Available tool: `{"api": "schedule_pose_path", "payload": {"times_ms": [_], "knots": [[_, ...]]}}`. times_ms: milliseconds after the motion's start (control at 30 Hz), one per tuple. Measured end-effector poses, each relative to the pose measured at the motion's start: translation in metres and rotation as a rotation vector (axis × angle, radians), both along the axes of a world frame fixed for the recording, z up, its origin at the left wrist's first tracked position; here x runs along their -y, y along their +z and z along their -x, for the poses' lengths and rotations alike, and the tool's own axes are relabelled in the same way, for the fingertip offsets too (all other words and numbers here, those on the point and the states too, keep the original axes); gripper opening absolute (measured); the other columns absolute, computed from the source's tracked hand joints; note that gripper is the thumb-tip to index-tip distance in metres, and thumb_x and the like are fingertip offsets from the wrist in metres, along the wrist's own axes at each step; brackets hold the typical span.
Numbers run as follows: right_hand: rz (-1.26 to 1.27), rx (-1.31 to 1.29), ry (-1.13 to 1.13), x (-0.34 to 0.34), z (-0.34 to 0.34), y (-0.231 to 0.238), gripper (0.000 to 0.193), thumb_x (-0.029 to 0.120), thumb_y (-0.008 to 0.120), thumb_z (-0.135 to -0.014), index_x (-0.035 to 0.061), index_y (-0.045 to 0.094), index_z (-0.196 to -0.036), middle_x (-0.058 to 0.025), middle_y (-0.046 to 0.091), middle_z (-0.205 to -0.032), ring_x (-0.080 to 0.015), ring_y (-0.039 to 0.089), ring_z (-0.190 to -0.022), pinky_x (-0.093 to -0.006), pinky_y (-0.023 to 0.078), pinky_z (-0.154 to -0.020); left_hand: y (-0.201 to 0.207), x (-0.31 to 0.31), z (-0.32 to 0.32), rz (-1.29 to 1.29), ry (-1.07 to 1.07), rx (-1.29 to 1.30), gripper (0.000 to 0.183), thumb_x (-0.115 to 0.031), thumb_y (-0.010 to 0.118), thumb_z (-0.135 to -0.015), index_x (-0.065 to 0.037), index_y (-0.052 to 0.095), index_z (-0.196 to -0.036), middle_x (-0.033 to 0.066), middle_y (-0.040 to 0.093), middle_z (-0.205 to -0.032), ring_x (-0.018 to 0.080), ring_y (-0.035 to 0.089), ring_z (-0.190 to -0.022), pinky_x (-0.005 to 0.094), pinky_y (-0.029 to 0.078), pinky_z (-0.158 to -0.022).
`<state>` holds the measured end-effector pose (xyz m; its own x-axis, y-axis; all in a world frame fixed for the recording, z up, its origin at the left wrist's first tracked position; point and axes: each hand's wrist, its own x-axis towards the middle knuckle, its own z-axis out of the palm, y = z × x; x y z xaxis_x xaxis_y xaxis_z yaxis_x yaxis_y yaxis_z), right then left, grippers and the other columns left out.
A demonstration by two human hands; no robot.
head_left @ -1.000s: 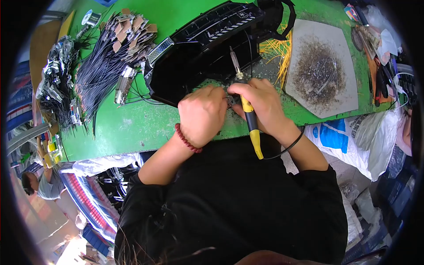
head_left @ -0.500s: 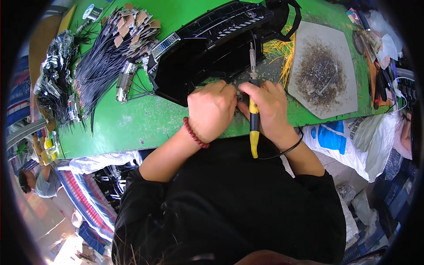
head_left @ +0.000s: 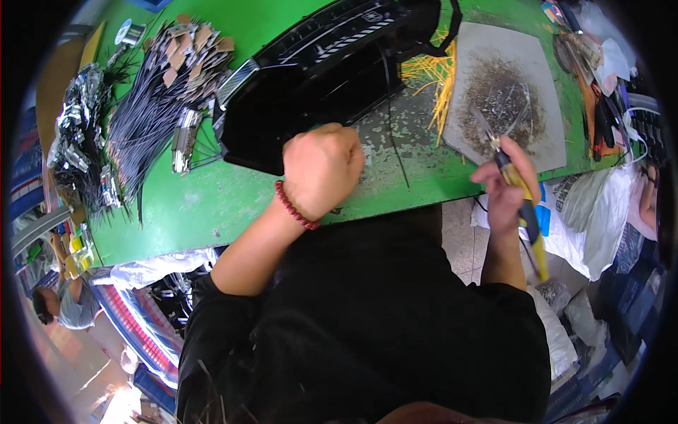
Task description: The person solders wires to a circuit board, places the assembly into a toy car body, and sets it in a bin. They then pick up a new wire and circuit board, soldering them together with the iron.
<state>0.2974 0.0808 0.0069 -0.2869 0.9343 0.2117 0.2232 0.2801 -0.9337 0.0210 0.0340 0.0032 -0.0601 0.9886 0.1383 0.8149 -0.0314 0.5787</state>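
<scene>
My left hand (head_left: 321, 168) is closed in a fist against the near edge of a black plastic housing (head_left: 311, 95). Its fingertips are turned under, so what they grip is hidden. My right hand (head_left: 510, 185), slightly blurred, holds a yellow and black soldering iron (head_left: 531, 225) by the handle. The iron's metal tip points away from me, over the near left part of a grey board (head_left: 487, 53) that is strewn with dark crumbs and bits of wire. From the housing a thin black wire (head_left: 395, 145) trails toward the table's near edge.
Bundles of dark wires (head_left: 145, 116) with metal and tan ends lie left on the green table (head_left: 191, 219), near a solder spool (head_left: 127, 32). Yellow wires (head_left: 443, 92) lie beside the board. Tools (head_left: 600, 120) line the right edge. Another person (head_left: 67, 304) is at far left.
My right hand has swung right with the soldering iron, from beside my left hand to the grey board. My left hand stays closed at the housing. The trailing black wire now shows.
</scene>
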Motion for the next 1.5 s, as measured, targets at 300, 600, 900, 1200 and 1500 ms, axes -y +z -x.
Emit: {"api": "schedule_pose_path", "payload": {"times_ms": [300, 600, 900, 1200, 1500], "knots": [[0.031, -0.432, -0.455, -0.027, -0.061, -0.017, 0.018, -0.001, 0.057, -0.082, -0.0027, 0.058, -0.1, -0.0005, 0.054, -0.076, -0.0055, 0.047, -0.064, -0.0187, 0.035, -0.059, 0.004, 0.001, 0.002, 0.057, -0.024, -0.01, 0.009, -0.01, 0.067, -0.073, -0.007, 0.062, -0.066, 0.0074, 0.062, -0.067, 0.0283, 0.062, -0.059, 0.0375, 0.049, -0.052], [-0.059, -0.312, -0.478, -0.022, -0.078, -0.028, 0.01, -0.001, 0.051, -0.075, -0.0014, 0.058, -0.082, -0.0044, 0.057, -0.069, -0.0073, 0.049, -0.053, -0.0193, 0.039, -0.052, 0.007, -0.001, 0.001, 0.082, -0.029, 0.01, 0.008, -0.009, 0.068, -0.073, -0.006, 0.063, -0.068, 0.0064, 0.062, -0.067, 0.0267, 0.062, -0.06, 0.0363, 0.049, -0.053], [-0.069, -0.237, -0.47, -0.011, -0.072, -0.032, 0.012, -0.003, 0.049, -0.076, -0.0029, 0.057, -0.086, -0.0051, 0.054, -0.067, -0.0087, 0.047, -0.053, -0.019, 0.036, -0.051, 0.007, -0.001, 0.002, 0.081, -0.043, 0.003, 0.008, -0.009, 0.068, -0.074, -0.006, 0.063, -0.069, 0.0068, 0.061, -0.068, 0.0269, 0.062, -0.061, 0.0367, 0.049, -0.053], [-0.082, -0.305, -0.447, -0.01, -0.078, -0.035, 0.011, -0.001, 0.051, -0.074, -0.0023, 0.057, -0.084, -0.0075, 0.057, -0.073, -0.0094, 0.052, -0.055, -0.0209, 0.044, -0.055, 0.006, 0.0, 0.002, 0.047, -0.052, -0.016, 0.007, -0.008, 0.067, -0.075, -0.005, 0.063, -0.069, 0.0083, 0.06, -0.067, 0.027, 0.062, -0.06, 0.036, 0.048, -0.053], [-0.076, -0.472, -0.443, -0.01, -0.061, -0.023, 0.011, 0.002, 0.049, -0.074, -0.0029, 0.054, -0.082, -0.0072, 0.052, -0.067, -0.0092, 0.045, -0.05, -0.0201, 0.038, -0.05, 0.003, 0.004, 0.006, 0.046, -0.033, -0.033, 0.005, -0.008, 0.067, -0.074, -0.005, 0.064, -0.071, 0.0088, 0.062, -0.068, 0.0276, 0.063, -0.061, 0.0361, 0.048, -0.054]]}}
